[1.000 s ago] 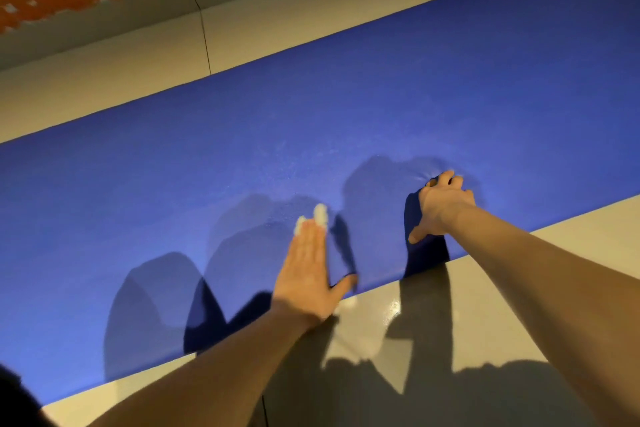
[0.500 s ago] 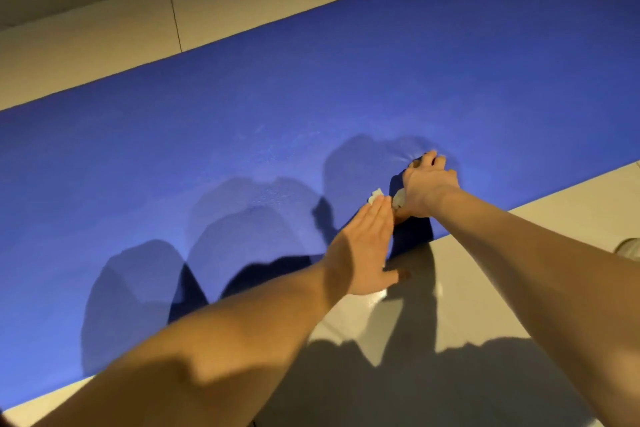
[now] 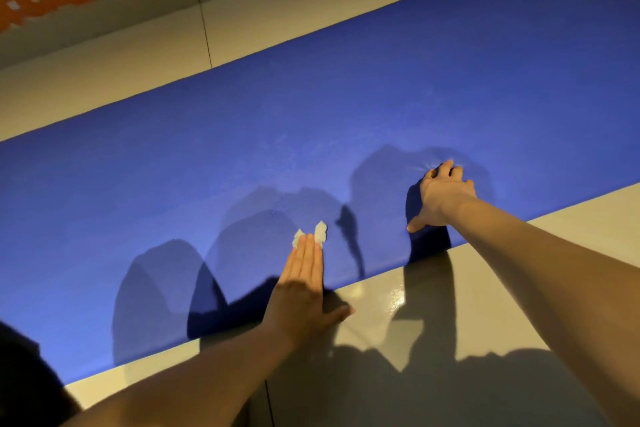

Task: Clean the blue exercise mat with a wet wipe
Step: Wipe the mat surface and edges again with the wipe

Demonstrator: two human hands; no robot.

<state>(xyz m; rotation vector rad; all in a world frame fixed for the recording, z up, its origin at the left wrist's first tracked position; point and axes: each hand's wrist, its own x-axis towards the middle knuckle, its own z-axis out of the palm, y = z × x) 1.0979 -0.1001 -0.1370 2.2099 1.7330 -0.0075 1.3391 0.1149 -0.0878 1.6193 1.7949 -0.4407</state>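
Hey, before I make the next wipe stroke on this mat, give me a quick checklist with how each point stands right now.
1. Wipe under the fingers: ok. It pokes out past the flat left hand.
2. Mat braced: ok. The right hand presses down on it near the front edge.
3. Mat lying flat: not ok. It puckers at the right hand.
4. Stroke path free: ok. Nothing else lies on the mat in view.
5. Wipe wet enough: cannot tell.
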